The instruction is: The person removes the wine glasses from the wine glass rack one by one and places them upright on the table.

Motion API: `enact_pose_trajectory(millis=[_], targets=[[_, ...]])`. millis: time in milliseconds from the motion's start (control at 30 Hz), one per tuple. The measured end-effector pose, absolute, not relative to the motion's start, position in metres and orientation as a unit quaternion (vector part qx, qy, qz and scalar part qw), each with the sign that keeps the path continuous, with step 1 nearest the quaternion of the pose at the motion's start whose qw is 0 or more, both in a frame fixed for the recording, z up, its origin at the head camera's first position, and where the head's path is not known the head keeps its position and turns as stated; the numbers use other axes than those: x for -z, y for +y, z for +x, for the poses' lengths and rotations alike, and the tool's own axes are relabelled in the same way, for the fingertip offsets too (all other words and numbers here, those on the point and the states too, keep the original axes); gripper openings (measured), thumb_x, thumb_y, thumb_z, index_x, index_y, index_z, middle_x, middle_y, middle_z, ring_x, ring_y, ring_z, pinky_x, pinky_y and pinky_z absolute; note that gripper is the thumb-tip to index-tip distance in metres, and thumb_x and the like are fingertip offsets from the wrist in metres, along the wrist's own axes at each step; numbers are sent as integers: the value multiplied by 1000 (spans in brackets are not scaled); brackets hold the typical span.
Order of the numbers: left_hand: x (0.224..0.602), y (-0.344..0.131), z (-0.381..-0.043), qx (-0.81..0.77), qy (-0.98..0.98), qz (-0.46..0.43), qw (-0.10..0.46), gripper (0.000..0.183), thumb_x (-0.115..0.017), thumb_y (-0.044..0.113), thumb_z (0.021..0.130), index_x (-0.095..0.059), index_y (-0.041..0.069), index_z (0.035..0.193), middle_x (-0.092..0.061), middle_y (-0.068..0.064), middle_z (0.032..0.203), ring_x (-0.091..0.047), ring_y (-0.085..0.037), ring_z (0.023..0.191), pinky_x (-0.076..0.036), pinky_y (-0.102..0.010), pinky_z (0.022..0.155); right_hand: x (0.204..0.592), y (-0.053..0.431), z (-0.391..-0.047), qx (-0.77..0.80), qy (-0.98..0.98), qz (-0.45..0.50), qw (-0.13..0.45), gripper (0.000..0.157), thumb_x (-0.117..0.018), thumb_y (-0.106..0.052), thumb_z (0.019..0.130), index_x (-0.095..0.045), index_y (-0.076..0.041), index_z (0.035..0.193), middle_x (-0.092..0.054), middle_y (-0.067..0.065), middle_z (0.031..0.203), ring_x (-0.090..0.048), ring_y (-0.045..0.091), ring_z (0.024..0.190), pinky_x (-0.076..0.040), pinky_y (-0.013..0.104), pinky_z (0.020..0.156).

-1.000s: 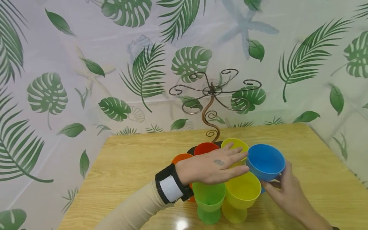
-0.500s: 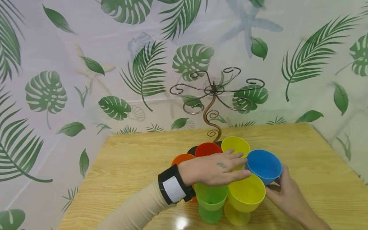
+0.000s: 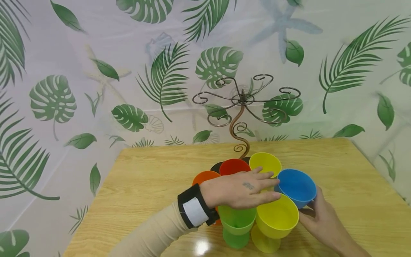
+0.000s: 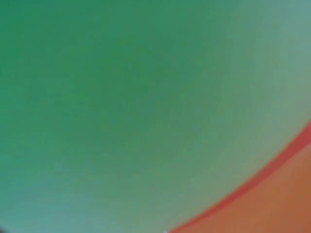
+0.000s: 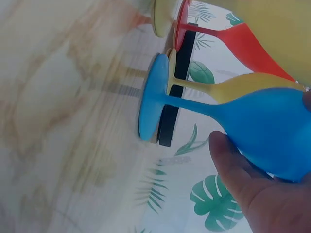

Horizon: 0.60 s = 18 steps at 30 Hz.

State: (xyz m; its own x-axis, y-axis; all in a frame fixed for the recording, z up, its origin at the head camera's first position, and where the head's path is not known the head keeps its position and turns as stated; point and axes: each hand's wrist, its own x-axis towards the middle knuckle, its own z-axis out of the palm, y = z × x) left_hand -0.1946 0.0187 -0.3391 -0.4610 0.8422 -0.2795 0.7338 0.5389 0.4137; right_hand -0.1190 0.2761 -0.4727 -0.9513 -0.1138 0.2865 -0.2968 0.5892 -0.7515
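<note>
My right hand (image 3: 324, 221) holds a blue plastic goblet (image 3: 297, 187) by its bowl at the right of a tight cluster. In the right wrist view its blue foot (image 5: 153, 99) is down at the tabletop, stem upright. Flat over the cluster lies my left hand (image 3: 239, 189), fingers spread and straight, fingertips near the blue rim. Around it stand a green goblet (image 3: 237, 225), two yellow goblets (image 3: 277, 216), a red goblet (image 3: 232, 166) and an orange goblet (image 3: 204, 176), partly covered by that hand. A close, blurred green surface (image 4: 121, 97) fills most of the left wrist view.
Behind the goblets rises a curly metal rack (image 3: 242, 99) with several scrolled arms, on a dark base (image 3: 216, 167). A leaf-patterned cloth (image 3: 173, 128) hangs behind the wooden table (image 3: 144, 171).
The blue goblet came down and slightly inward against the cluster, the right hand moving with it. My left hand stays flat over the goblets. The head view has shifted a little.
</note>
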Motion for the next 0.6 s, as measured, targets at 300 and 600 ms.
enact_pose_trajectory(millis=[300,600], targets=[[343,18,-194,-92,854,462,219,63,-26,61,107,-28,31,162,-13,6,171,-4,-24,159,-13,-43,128,474,281,-117,-453,-873,143,109,84,-78,-2,88,-25,-1,154,-51,33,141,-51,-15,111,-58,17,76],[345,18,-192,-97,853,465,215,64,-24,60,108,-26,29,163,-14,5,171,-4,-25,159,-15,-47,128,477,283,-117,-437,-880,150,109,84,-76,-4,90,-23,-2,156,-51,33,142,-65,13,114,-59,20,76]])
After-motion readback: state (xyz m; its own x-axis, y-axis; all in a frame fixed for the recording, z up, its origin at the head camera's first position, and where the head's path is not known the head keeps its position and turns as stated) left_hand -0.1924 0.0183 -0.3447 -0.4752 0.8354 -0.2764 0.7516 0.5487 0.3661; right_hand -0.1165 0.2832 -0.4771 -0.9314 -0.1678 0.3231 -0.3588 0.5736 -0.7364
